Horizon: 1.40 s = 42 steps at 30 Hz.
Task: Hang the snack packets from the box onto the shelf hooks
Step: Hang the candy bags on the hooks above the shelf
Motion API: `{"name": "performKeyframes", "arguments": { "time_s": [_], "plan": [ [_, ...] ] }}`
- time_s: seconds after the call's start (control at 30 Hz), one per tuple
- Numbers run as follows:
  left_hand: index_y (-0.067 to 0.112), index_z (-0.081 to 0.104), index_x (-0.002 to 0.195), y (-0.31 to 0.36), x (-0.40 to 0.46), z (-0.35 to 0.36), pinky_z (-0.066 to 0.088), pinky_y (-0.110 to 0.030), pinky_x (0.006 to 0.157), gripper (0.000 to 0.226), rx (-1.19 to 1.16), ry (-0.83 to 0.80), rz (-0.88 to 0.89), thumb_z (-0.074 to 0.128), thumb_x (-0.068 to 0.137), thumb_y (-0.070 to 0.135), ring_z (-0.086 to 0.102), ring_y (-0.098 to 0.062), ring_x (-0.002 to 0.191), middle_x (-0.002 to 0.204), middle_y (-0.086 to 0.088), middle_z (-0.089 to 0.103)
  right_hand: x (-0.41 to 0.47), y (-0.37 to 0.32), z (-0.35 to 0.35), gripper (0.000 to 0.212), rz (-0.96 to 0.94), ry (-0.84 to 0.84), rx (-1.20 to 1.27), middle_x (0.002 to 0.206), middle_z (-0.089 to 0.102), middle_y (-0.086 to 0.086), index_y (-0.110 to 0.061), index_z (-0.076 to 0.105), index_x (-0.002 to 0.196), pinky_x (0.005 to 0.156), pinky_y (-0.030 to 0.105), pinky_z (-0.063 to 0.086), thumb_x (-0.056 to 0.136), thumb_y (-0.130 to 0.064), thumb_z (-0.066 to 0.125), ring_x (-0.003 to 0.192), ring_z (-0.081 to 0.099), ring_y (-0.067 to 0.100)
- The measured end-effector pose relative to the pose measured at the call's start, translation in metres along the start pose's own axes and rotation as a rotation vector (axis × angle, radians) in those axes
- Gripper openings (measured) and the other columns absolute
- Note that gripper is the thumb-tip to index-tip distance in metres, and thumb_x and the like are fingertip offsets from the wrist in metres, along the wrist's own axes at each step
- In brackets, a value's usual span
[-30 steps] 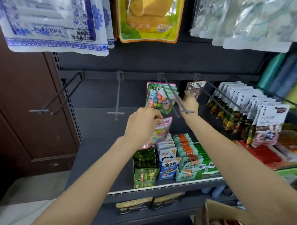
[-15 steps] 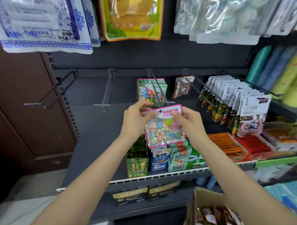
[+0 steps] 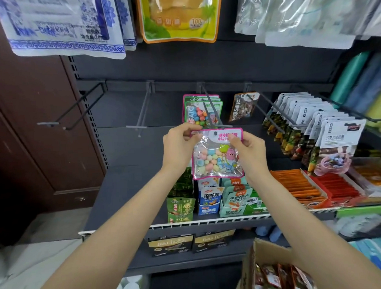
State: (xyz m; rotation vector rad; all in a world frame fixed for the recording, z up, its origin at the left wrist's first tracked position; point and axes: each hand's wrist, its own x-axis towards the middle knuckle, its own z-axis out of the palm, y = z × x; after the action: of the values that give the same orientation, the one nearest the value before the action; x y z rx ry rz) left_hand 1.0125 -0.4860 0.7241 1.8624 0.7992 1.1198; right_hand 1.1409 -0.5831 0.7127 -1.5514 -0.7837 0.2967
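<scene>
Both hands have raised the candy packet (image 3: 217, 153) slightly since the earlier frame, bringing its pink header up to the front tip of the shelf hook (image 3: 212, 110). Head view: the left hand (image 3: 178, 145) pinches the packet's upper left corner between thumb and fingertips. The right hand (image 3: 248, 152) pinches the upper right part of the header in the same way. The packet hangs upright between the two hands, facing the camera, with its hang hole just below the hook tip. Matching candy packets (image 3: 202, 110) already hang further back on that hook. A brown packet (image 3: 244, 106) hangs on the next hook to the right. The cardboard box (image 3: 265, 269) stands at lower right, open, with more packets inside. Boxed snacks (image 3: 208, 200) stand on the shelf (image 3: 122, 185) below the hands.
</scene>
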Motion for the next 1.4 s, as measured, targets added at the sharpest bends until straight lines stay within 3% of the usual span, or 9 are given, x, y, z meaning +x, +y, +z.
{"name": "performKeyframes", "arguments": {
  "time_s": [0.23, 0.37, 0.53, 0.63, 0.73, 0.93, 1.1, 1.27, 1.4],
  "plan": [
    [0.017, 0.068, 0.104, -0.016, 0.024, 0.019, 0.048, -0.016, 0.077, 0.020, 0.075, 0.114, 0.023, 0.060, 0.090, 0.006, 0.058, -0.008, 0.082, 0.097, 0.000, 0.065, 0.032, 0.003, 0.019, 0.015, -0.011, 0.126, -0.215, 0.077, 0.067, 0.005, -0.016, 0.068, 0.087, 0.063, 0.031, 0.046, 0.092, -0.024, 0.056, 0.071, 0.059, 0.019],
    [0.016, 0.062, 0.115, -0.019, 0.051, 0.037, 0.033, 0.002, 0.071, 0.030, 0.109, 0.165, 0.032, 0.052, 0.092, 0.001, 0.048, -0.003, 0.083, 0.105, -0.002, 0.055, 0.065, 0.002, 0.036, 0.019, 0.091, 0.147, -0.296, 0.072, 0.057, 0.005, -0.011, 0.060, 0.079, 0.059, 0.032, 0.035, 0.094, -0.020, 0.053, 0.072, 0.049, 0.023],
    [0.017, 0.041, 0.141, -0.036, 0.092, 0.051, 0.037, -0.026, 0.104, 0.060, 0.185, 0.052, 0.020, 0.052, 0.088, -0.008, 0.042, -0.021, 0.124, 0.137, -0.008, 0.041, 0.106, -0.002, 0.063, 0.021, 0.152, 0.213, -0.358, 0.078, 0.053, 0.005, -0.013, 0.052, 0.076, 0.070, 0.035, 0.045, 0.095, -0.022, 0.052, 0.075, 0.054, 0.024],
    [0.015, 0.035, 0.144, -0.045, 0.108, 0.056, 0.042, -0.038, 0.105, 0.067, 0.160, -0.005, 0.019, 0.048, 0.085, -0.014, 0.041, -0.026, 0.128, 0.145, -0.009, 0.032, 0.124, -0.003, 0.072, 0.014, 0.177, 0.257, -0.351, 0.098, 0.062, 0.013, -0.007, 0.060, 0.101, 0.080, 0.039, 0.049, 0.094, -0.016, 0.052, 0.094, 0.060, 0.029],
    [0.015, 0.034, 0.145, -0.046, 0.117, 0.055, 0.039, -0.036, 0.107, 0.067, 0.177, -0.026, 0.019, 0.047, 0.085, -0.014, 0.039, -0.026, 0.129, 0.147, -0.009, 0.026, 0.134, -0.003, 0.077, 0.016, 0.210, 0.255, -0.344, 0.106, 0.062, 0.015, -0.006, 0.057, 0.105, 0.086, 0.041, 0.051, 0.092, -0.014, 0.054, 0.099, 0.061, 0.031],
    [0.018, 0.041, 0.140, -0.040, 0.103, 0.040, 0.042, -0.033, 0.099, 0.056, 0.227, 0.011, 0.029, 0.055, 0.089, 0.001, 0.044, -0.024, 0.122, 0.139, -0.008, 0.035, 0.119, 0.002, 0.068, 0.030, 0.140, 0.255, -0.270, 0.108, 0.059, 0.012, -0.003, 0.053, 0.119, 0.084, 0.032, 0.044, 0.092, -0.016, 0.056, 0.101, 0.058, 0.024],
    [0.015, 0.051, 0.114, -0.036, 0.051, 0.036, 0.045, -0.039, 0.088, 0.032, 0.301, 0.110, 0.055, 0.065, 0.085, 0.014, 0.048, -0.023, 0.108, 0.117, -0.005, 0.048, 0.063, 0.010, 0.024, 0.028, 0.079, 0.186, -0.223, 0.103, 0.059, 0.001, -0.008, 0.058, 0.115, 0.092, 0.031, 0.046, 0.090, -0.019, 0.062, 0.099, 0.056, 0.016],
    [0.020, 0.051, 0.095, -0.034, -0.045, 0.068, 0.047, -0.032, 0.076, 0.017, 0.143, -0.170, 0.055, 0.062, 0.086, 0.010, 0.055, -0.017, 0.083, 0.092, 0.005, 0.054, -0.030, 0.046, -0.047, 0.022, 0.071, 0.079, -0.354, 0.098, 0.061, 0.000, -0.011, 0.058, 0.112, 0.081, 0.023, 0.044, 0.091, -0.012, 0.058, 0.092, 0.056, 0.011],
    [0.020, 0.052, 0.098, -0.031, -0.128, 0.118, 0.045, -0.025, 0.068, 0.012, 0.170, -0.463, -0.014, 0.056, 0.090, 0.012, 0.057, -0.012, 0.074, 0.080, 0.009, 0.056, -0.114, 0.091, -0.114, 0.026, 0.149, 0.042, -0.523, 0.099, 0.061, 0.004, -0.006, 0.057, 0.114, 0.085, 0.024, 0.044, 0.088, -0.003, 0.055, 0.092, 0.057, 0.015]
  ]
}}
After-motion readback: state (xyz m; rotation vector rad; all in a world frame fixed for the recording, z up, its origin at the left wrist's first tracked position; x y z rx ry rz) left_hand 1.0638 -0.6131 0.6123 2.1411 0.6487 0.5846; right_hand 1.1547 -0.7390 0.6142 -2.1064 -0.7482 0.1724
